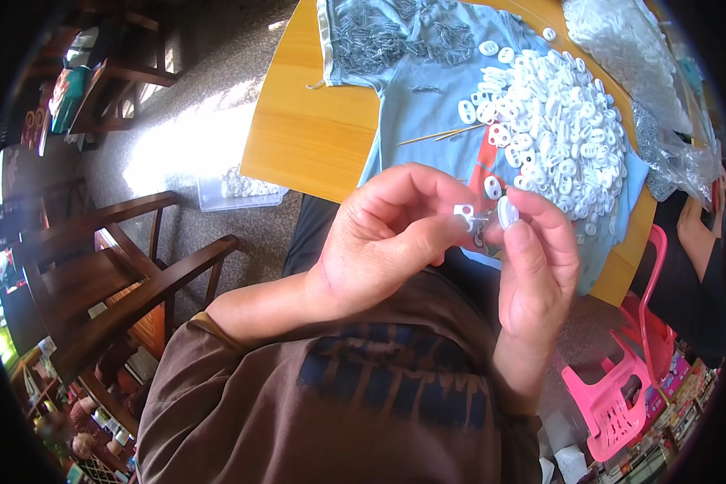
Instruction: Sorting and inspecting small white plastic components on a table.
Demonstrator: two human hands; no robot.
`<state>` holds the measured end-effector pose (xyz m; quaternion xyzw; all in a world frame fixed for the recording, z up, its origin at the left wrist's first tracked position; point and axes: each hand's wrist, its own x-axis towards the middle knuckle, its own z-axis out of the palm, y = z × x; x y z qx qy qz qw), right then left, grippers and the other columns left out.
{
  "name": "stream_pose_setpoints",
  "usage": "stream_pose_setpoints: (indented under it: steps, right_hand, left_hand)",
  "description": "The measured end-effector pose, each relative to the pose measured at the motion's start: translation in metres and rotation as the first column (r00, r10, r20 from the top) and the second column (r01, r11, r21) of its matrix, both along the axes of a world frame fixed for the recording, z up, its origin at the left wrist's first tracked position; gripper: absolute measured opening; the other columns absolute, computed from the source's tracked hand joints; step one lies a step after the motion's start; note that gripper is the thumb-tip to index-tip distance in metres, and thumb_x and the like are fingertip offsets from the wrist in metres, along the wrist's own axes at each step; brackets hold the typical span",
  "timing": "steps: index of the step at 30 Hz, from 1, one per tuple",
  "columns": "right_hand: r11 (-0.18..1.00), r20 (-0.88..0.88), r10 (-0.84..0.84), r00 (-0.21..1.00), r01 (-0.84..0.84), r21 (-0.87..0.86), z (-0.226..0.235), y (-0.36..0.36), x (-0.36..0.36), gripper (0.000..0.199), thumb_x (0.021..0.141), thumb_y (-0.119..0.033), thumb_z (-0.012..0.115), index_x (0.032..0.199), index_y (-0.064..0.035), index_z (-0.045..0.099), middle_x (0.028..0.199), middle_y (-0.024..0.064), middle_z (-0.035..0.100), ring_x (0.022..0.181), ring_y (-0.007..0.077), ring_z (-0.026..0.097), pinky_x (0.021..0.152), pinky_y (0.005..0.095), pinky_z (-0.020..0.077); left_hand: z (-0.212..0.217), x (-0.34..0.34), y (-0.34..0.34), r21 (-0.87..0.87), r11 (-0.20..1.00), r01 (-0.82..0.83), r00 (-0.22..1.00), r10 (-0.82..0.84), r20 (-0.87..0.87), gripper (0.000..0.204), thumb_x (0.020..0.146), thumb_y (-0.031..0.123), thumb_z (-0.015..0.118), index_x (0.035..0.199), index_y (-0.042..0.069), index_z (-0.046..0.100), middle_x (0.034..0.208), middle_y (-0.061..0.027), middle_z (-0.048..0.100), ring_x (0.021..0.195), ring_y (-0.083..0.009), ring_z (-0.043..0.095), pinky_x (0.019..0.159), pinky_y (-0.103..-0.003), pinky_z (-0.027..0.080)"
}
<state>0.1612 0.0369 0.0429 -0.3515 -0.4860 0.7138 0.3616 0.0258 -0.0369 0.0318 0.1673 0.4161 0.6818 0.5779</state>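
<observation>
My left hand (371, 242) pinches a small white plastic piece with a hole (463, 211) between thumb and forefinger. From this piece a thin metal spring (480, 219) points toward my right hand (544, 270). Thumb and fingertips of that hand grip a white oval plastic cap (508, 213), close to the spring's end; whether they touch I cannot tell. Just beyond my hands, a large heap of white oval two-holed pieces (568, 121) covers a light blue shirt (415, 121). Many small metal springs (371, 44) lie on its far left part.
Under the shirt is a yellow wooden table (298, 121). Thin wooden sticks (443, 135) lie by the heap. Clear plastic bags (621, 48) occupy the far right. A plastic bin (210, 194) with white pieces stands on the floor, near a wooden chair (129, 282). Pink chair (613, 395) at right; another person's arm (696, 234) beside it.
</observation>
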Motion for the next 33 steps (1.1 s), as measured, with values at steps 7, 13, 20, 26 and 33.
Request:
stream_pose_setpoints:
  steps: [7,13,20,26,33]
  right_hand:
    - [0.992,-0.043,0.059,0.997,-0.063,-0.107,-0.003,0.003,0.003,0.023,0.087,-0.009,0.056,0.105,0.0043,0.058,0.088,0.0059,0.059,0.075,0.0098,0.055,0.07,0.0241,0.0471]
    - [0.999,0.065,0.019,0.998,-0.016,-0.041,-0.007,0.003,0.001,0.021,0.087,-0.011,0.056,0.103,0.0035,0.059,0.086,0.0035,0.059,0.071,0.006,0.05,0.065,0.0188,0.0402]
    - [1.0,0.1,0.008,0.995,-0.006,-0.024,-0.004,0.0,-0.002,0.02,0.089,-0.011,0.054,0.101,0.0034,0.059,0.088,0.0032,0.06,0.074,0.0057,0.052,0.068,0.0184,0.0416]
    - [0.999,0.108,0.036,0.993,-0.037,0.011,0.0,0.0,-0.002,0.023,0.089,-0.012,0.053,0.105,0.0042,0.058,0.084,0.0046,0.061,0.07,0.0079,0.056,0.064,0.0212,0.0464]
    - [0.999,0.144,0.029,0.989,-0.034,0.037,0.003,-0.002,-0.004,0.023,0.09,-0.012,0.053,0.105,0.0037,0.059,0.083,0.0045,0.061,0.071,0.0078,0.056,0.066,0.0209,0.047]
  left_hand:
    - [-0.001,-0.001,0.001,-0.007,1.0,-0.004,1.0,0.004,0.021,0.019,0.08,-0.005,0.055,0.098,-0.002,0.054,0.08,-0.0052,0.057,0.06,-0.0074,0.05,0.053,-0.019,0.041]
    - [-0.001,-0.001,0.001,-0.003,1.0,0.005,1.0,-0.005,0.023,0.018,0.08,-0.006,0.055,0.098,-0.001,0.054,0.08,-0.0049,0.057,0.061,-0.0072,0.05,0.053,-0.019,0.041]
    - [-0.001,-0.001,0.001,-0.022,1.0,0.021,1.0,-0.021,0.018,0.017,0.081,-0.005,0.056,0.098,0.0,0.055,0.08,-0.0034,0.057,0.062,-0.0057,0.05,0.054,-0.018,0.041]
    - [-0.001,0.001,0.002,0.034,0.998,0.044,0.996,-0.046,0.079,0.016,0.082,-0.003,0.057,0.097,0.001,0.055,0.08,-0.0018,0.057,0.063,-0.0049,0.05,0.055,-0.017,0.041]
    - [-0.002,0.0,0.003,0.018,0.998,0.06,0.995,-0.062,0.076,0.015,0.082,-0.002,0.057,0.097,0.001,0.054,0.085,-0.0029,0.058,0.068,-0.0045,0.052,0.058,-0.017,0.042]
